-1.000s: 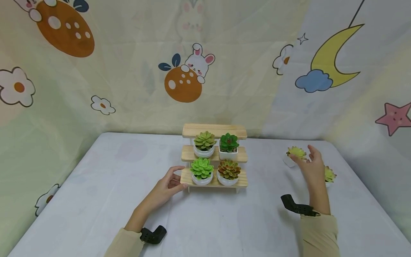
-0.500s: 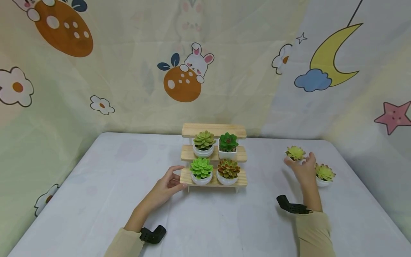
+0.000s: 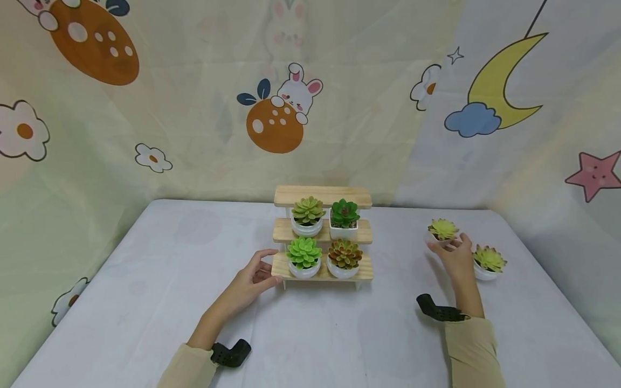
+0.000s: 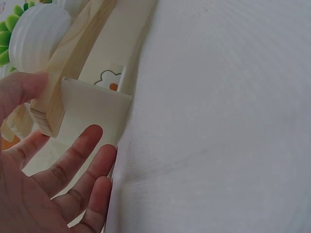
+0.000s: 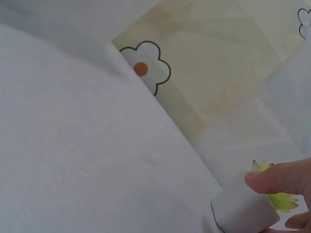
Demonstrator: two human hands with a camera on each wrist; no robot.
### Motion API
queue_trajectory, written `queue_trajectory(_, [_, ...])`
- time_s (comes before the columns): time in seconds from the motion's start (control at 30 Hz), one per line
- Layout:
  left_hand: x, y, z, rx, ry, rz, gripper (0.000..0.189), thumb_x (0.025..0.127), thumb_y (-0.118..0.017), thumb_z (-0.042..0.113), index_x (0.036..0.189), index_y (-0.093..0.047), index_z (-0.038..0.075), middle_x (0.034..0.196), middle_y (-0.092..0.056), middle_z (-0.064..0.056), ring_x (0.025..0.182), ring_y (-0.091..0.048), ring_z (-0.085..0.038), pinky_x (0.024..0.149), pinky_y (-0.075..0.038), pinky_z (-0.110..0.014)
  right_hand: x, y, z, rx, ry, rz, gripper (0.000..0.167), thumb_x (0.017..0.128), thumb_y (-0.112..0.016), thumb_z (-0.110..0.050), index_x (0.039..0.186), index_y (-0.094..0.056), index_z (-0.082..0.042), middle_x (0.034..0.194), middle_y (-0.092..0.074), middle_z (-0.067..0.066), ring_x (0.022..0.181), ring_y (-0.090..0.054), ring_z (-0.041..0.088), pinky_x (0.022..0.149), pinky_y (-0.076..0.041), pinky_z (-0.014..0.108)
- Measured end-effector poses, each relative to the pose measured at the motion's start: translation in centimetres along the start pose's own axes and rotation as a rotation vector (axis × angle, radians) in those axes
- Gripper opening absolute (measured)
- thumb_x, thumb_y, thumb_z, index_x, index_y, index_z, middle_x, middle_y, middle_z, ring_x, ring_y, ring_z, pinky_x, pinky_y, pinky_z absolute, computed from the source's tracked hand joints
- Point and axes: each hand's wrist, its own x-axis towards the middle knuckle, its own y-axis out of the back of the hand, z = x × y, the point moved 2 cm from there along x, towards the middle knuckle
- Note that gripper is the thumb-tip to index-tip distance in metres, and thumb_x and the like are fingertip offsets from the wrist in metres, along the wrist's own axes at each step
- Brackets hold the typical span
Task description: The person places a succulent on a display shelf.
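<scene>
At the centre of the head view stands a three-tier wooden plant stand (image 3: pixel 322 194). My left hand (image 3: pixel 253 278) pinches the left end of its lowest shelf (image 4: pixel 48 109) between thumb and index finger; the other fingers spread beside the white leg (image 4: pixel 95 90). On the right, my right hand (image 3: pixel 456 260) holds a yellow-green potted succulent (image 3: pixel 442 230) by its white pot (image 5: pixel 243 208), thumb on one side, fingers partly hidden. Whether the pot touches the table, I cannot tell. Another yellow-green succulent (image 3: pixel 489 260) in a round white pot stands just right of that hand.
The middle shelf carries a pale green succulent (image 3: pixel 308 211) and a dark green one (image 3: pixel 344 214). On the lowest shelf sit a bright green succulent (image 3: pixel 304 253) and a reddish-brown one (image 3: pixel 345 254). A printed cloth wall (image 3: pixel 204 108) rises behind the white table (image 3: pixel 310 334).
My right hand has moved left and come down round the white pot of the farther yellow-green succulent, uncovering the other one. The left hand keeps its hold on the shelf.
</scene>
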Motion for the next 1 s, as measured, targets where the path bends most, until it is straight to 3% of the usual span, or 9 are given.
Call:
queue_trajectory(0.13, [0.0, 0.1, 0.0, -0.001, -0.003, 0.000, 0.059, 0.086, -0.066, 0.032, 0.137, -0.036, 0.027, 0.107, -0.061, -0.005, 0.093, -0.060, -0.015, 0.084, -0.045, -0.033, -0.1, 0.0, -0.1, -0.042, 0.004, -0.023, 0.094, 0.089, -0.058, -0.036, 0.147, 0.007, -0.001, 0.146, -0.025, 0.028, 0.124, -0.042, 0.038, 0.100, -0.036, 0.047])
queue_trajectory(0.23, [0.0, 0.1, -0.1, 0.001, -0.002, 0.002, 0.059, 0.086, -0.066, 0.032, 0.136, -0.036, 0.027, 0.107, -0.061, -0.005, 0.092, -0.060, -0.015, 0.084, -0.045, -0.033, 0.0, -0.1, -0.1, -0.071, 0.012, -0.041, 0.093, 0.089, -0.058, -0.039, 0.148, 0.004, -0.001, 0.142, -0.033, 0.026, 0.100, -0.059, 0.020, 0.096, -0.039, 0.045])
queue_trajectory(0.33, [0.0, 0.1, -0.1, 0.001, -0.001, 0.003, 0.059, 0.086, -0.066, 0.031, 0.137, -0.036, 0.027, 0.107, -0.061, -0.005, 0.093, -0.060, -0.015, 0.084, -0.045, -0.033, 0.1, -0.2, -0.1, -0.081, 0.028, -0.067, 0.091, 0.090, -0.058, -0.040, 0.148, 0.001, -0.002, 0.139, -0.037, 0.026, 0.077, -0.059, 0.001, 0.098, -0.039, 0.046])
queue_trajectory(0.4, [0.0, 0.0, -0.1, 0.001, -0.002, 0.002, 0.059, 0.086, -0.066, 0.031, 0.137, -0.036, 0.027, 0.107, -0.061, -0.005, 0.093, -0.060, -0.015, 0.085, -0.045, -0.033, 0.3, -0.3, 0.0, -0.085, 0.040, -0.093, 0.090, 0.090, -0.057, -0.041, 0.149, 0.000, -0.004, 0.139, -0.038, 0.026, 0.070, -0.057, -0.006, 0.100, -0.037, 0.047])
queue_trajectory(0.53, [0.1, 0.0, -0.1, -0.002, -0.005, -0.001, 0.059, 0.086, -0.067, 0.031, 0.137, -0.036, 0.027, 0.107, -0.061, -0.005, 0.093, -0.059, -0.014, 0.086, -0.045, -0.034, 0.6, -0.5, 0.1, -0.109, 0.043, -0.117, 0.087, 0.089, -0.056, -0.045, 0.150, -0.006, -0.006, 0.137, -0.041, 0.025, 0.071, -0.055, -0.007, 0.094, -0.041, 0.042])
queue_trajectory(0.77, [0.1, 0.0, -0.1, -0.005, -0.017, -0.008, 0.058, 0.086, -0.066, 0.030, 0.137, -0.036, 0.025, 0.107, -0.061, -0.007, 0.093, -0.060, -0.014, 0.084, -0.045, -0.033, 1.1, -0.6, 0.4, -0.156, 0.036, -0.087, 0.086, 0.087, -0.055, -0.051, 0.148, -0.015, -0.006, 0.134, -0.044, 0.023, 0.073, -0.053, -0.003, 0.069, -0.042, 0.019])
queue_trajectory(1.0, [0.0, 0.0, 0.1, -0.003, -0.018, -0.010, 0.057, 0.087, -0.065, 0.029, 0.136, -0.037, 0.024, 0.108, -0.060, -0.008, 0.094, -0.059, -0.015, 0.084, -0.045, -0.033, 1.1, -0.7, 0.3, -0.180, 0.060, -0.077, 0.091, 0.086, -0.055, -0.055, 0.148, -0.013, -0.004, 0.136, -0.042, 0.026, 0.078, -0.058, 0.006, 0.064, -0.043, 0.015])
